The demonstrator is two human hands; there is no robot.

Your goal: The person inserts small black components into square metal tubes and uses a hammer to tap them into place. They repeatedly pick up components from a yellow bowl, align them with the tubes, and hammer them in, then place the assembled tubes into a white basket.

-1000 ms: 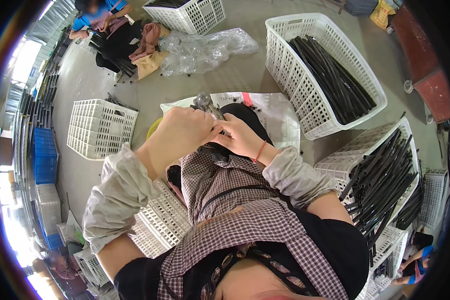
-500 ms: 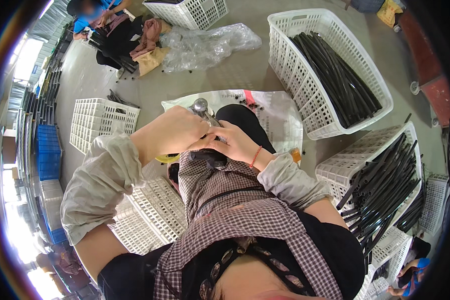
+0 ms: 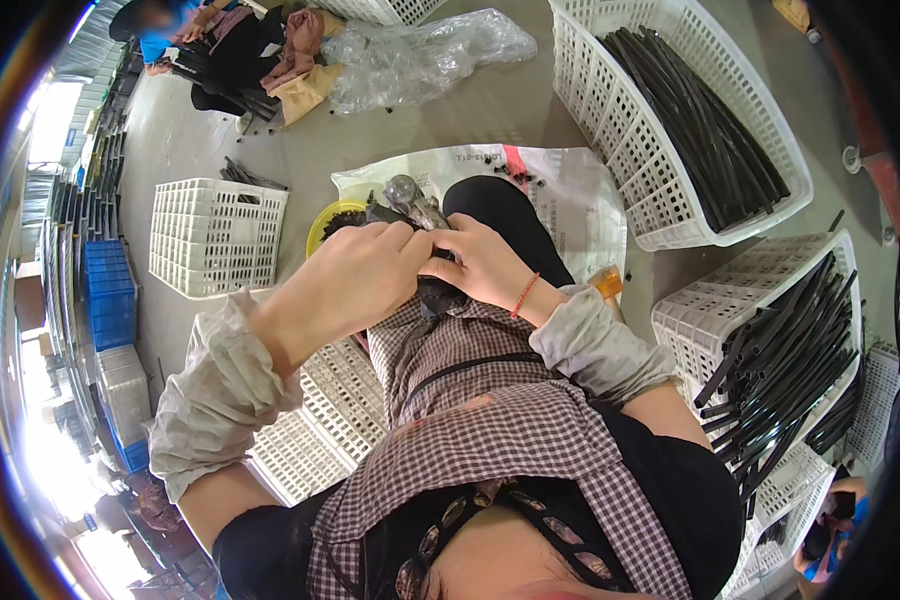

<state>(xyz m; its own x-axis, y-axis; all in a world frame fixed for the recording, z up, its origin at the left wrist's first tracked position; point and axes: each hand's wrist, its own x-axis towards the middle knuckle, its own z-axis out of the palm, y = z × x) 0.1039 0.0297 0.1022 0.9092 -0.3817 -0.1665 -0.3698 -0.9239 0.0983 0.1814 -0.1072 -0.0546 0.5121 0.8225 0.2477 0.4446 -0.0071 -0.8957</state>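
Note:
My left hand (image 3: pixel 365 268) reaches in over my lap with its fingers curled closed. Its knuckles hide whatever is in the grip. My right hand (image 3: pixel 482 262), with a red cord at the wrist, meets it, thumb and fingers pinched together. What they pinch is hidden. Just beyond the fingers stands a grey metallic piece with a rounded knob (image 3: pixel 403 190); I cannot tell whether either hand grips it. Dark cloth or plastic (image 3: pixel 438 296) lies below the hands on my checked apron (image 3: pixel 450 345). Left of the knob, a yellow bowl (image 3: pixel 316 232) holds small black pieces.
A white sack (image 3: pixel 590 195) lies on the floor ahead, small black bits on it. White crates (image 3: pixel 570 75) at right hold long black strips (image 3: pixel 690 130). Another white crate (image 3: pixel 215 235) stands at left. Clear plastic (image 3: pixel 420 60) lies near a seated person (image 3: pixel 205 30) at far left.
My left hand has drawn back slightly toward me and left, uncovering the yellow bowl and more of the metallic piece. The whole view has shifted a little.

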